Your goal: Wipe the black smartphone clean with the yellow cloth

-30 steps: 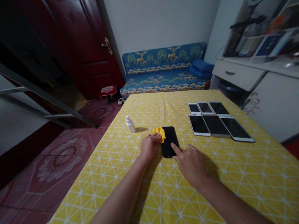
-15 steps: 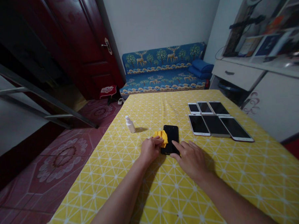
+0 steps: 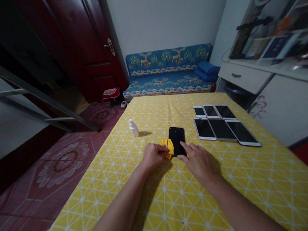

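Note:
A black phone (image 3: pixel 177 138) lies face up on the yellow patterned tablecloth (image 3: pixel 183 192). My left hand (image 3: pixel 153 156) is closed on a crumpled yellow cloth (image 3: pixel 168 147), which touches the phone's lower left edge. At the phone's lower right, the thumb and fingers of my right hand (image 3: pixel 196 158) grip its edge, with one fingertip on the screen. A small white bottle (image 3: pixel 134 128) stands to the left of the phone.
Several phones lie in two rows at the right, among them a white-edged one (image 3: pixel 205 129) and a large one (image 3: pixel 243 132). Beyond the table stands a blue patterned sofa (image 3: pixel 165 82). A white cabinet (image 3: pixel 286 106) is at the right.
The yellow cloth and my left hand have shifted slightly down, off most of the screen. The phone has moved slightly up and right, and my right hand slightly right.

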Action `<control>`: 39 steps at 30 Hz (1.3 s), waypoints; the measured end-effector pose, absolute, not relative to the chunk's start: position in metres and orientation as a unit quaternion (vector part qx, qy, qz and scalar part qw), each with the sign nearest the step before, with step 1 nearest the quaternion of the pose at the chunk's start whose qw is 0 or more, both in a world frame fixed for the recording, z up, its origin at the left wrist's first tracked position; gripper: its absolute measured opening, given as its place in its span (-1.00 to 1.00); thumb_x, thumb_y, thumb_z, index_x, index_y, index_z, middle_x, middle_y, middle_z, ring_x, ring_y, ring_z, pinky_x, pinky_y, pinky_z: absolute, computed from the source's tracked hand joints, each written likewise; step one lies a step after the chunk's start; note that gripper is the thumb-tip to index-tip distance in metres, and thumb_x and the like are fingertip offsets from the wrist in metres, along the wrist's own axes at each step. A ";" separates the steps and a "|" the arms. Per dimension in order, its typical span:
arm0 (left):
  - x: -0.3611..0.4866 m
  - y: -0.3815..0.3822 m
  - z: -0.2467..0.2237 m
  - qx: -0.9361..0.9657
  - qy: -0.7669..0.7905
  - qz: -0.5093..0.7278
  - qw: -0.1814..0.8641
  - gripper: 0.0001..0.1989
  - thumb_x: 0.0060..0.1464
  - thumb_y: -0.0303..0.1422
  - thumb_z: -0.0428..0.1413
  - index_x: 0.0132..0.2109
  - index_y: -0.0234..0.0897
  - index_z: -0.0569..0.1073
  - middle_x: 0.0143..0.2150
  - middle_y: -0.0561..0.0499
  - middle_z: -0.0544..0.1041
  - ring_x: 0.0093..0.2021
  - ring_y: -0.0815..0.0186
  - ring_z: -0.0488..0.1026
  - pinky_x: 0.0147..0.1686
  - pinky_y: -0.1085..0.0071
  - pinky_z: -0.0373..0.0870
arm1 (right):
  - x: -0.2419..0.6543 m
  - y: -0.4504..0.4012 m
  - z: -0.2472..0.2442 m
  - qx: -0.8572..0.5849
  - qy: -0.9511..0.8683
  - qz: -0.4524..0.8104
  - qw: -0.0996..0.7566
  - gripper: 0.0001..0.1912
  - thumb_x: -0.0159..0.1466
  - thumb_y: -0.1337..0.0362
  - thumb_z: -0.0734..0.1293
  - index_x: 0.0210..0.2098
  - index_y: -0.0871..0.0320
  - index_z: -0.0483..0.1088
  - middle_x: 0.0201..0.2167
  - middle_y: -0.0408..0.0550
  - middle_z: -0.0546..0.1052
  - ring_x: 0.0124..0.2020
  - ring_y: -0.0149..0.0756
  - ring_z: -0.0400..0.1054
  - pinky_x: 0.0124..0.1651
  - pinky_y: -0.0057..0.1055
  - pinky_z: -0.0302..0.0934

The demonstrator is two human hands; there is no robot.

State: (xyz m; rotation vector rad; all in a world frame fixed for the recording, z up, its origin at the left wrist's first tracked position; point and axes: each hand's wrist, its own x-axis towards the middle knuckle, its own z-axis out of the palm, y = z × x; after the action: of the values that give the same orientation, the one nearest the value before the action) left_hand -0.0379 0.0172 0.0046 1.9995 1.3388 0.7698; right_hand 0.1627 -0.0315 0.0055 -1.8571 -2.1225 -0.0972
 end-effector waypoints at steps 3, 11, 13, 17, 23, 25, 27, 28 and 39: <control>-0.042 0.017 0.003 0.753 0.503 0.275 0.323 -0.76 0.02 -0.55 0.17 -0.25 -0.17 0.67 -0.25 0.05 0.68 -0.18 0.20 0.64 -0.05 0.33 0.55 | 0.164 -0.031 0.006 -0.658 -0.735 -0.026 0.163 -0.52 0.26 0.15 0.40 0.16 0.03 0.37 -0.17 0.03 0.56 -0.11 -0.07 0.45 -0.10 -0.21 0.29; -0.046 0.023 -0.005 0.732 0.492 0.298 0.365 -0.81 -0.06 -0.57 0.22 -0.31 -0.24 0.67 -0.30 0.00 0.69 -0.27 0.23 0.64 -0.14 0.37 0.55 | 0.170 -0.023 -0.002 -0.683 -0.701 0.053 0.198 -0.62 0.20 0.13 0.45 -0.02 0.06 0.45 -0.25 -0.08 0.56 -0.37 -0.30 0.43 -0.42 -0.41 0.09; -0.044 0.021 -0.003 0.724 0.499 0.310 0.361 -0.81 -0.05 -0.58 0.23 -0.30 -0.24 0.67 -0.30 0.00 0.69 -0.29 0.24 0.64 -0.20 0.39 0.54 | 0.171 -0.022 -0.002 -0.683 -0.698 0.061 0.207 -0.62 0.19 0.13 0.46 -0.02 0.06 0.45 -0.27 -0.11 0.55 -0.40 -0.33 0.41 -0.43 -0.42 0.06; -0.038 0.017 0.003 0.735 0.493 0.339 0.319 -0.80 0.00 -0.57 0.21 -0.26 -0.24 0.66 -0.30 -0.01 0.67 -0.31 0.27 0.60 -0.26 0.41 0.50 | 0.171 -0.023 0.002 -0.685 -0.693 0.068 0.213 -0.60 0.17 0.14 0.48 -0.01 0.05 0.47 -0.31 -0.14 0.54 -0.44 -0.36 0.38 -0.43 -0.42 0.05; -0.027 0.016 -0.005 0.776 0.422 0.396 0.250 -0.80 0.03 -0.59 0.20 -0.27 -0.24 0.66 -0.24 -0.05 0.65 -0.24 0.27 0.57 -0.21 0.37 0.51 | 0.172 -0.021 0.001 -0.682 -0.697 0.070 0.211 -0.56 0.15 0.15 0.50 -0.01 0.11 0.48 -0.35 -0.16 0.54 -0.44 -0.35 0.37 -0.38 -0.40 0.10; -0.023 0.018 -0.010 0.784 0.425 0.399 0.215 -0.79 0.04 -0.59 0.18 -0.30 -0.23 0.67 -0.23 -0.07 0.65 -0.23 0.24 0.58 -0.20 0.33 0.52 | 0.172 -0.020 0.000 -0.679 -0.699 0.066 0.215 -0.56 0.14 0.17 0.51 -0.01 0.11 0.49 -0.37 -0.16 0.53 -0.42 -0.34 0.37 -0.34 -0.40 0.13; -0.019 0.021 -0.014 0.788 0.429 0.398 0.192 -0.75 0.04 -0.63 0.14 -0.31 -0.24 0.66 -0.22 -0.08 0.66 -0.20 0.22 0.58 -0.17 0.29 0.54 | 0.172 -0.021 0.000 -0.674 -0.702 0.063 0.220 -0.59 0.13 0.17 0.51 -0.04 0.10 0.50 -0.40 -0.16 0.53 -0.41 -0.33 0.38 -0.33 -0.40 0.13; -0.017 0.023 -0.015 0.790 0.428 0.397 0.186 -0.73 0.05 -0.64 0.12 -0.30 -0.24 0.66 -0.22 -0.08 0.66 -0.19 0.21 0.59 -0.16 0.28 0.55 | 0.172 -0.021 0.001 -0.672 -0.704 0.061 0.223 -0.61 0.13 0.17 0.51 -0.06 0.10 0.51 -0.41 -0.16 0.53 -0.42 -0.33 0.38 -0.34 -0.40 0.13; 0.000 0.066 -0.008 0.806 0.438 0.332 0.220 -0.68 0.03 -0.62 0.01 -0.29 -0.26 0.63 -0.21 -0.09 0.66 -0.14 0.15 0.58 -0.01 0.22 0.48 | 0.171 -0.021 0.005 -0.671 -0.708 0.057 0.212 -0.62 0.11 0.18 0.52 -0.08 0.06 0.52 -0.43 -0.16 0.53 -0.42 -0.31 0.39 -0.32 -0.38 0.14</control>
State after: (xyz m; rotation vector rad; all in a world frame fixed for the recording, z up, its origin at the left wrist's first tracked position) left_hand 0.0004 0.0655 -0.0077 2.2289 1.2112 0.9193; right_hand 0.1713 -0.0215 0.0052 -1.8639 -1.9658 0.1593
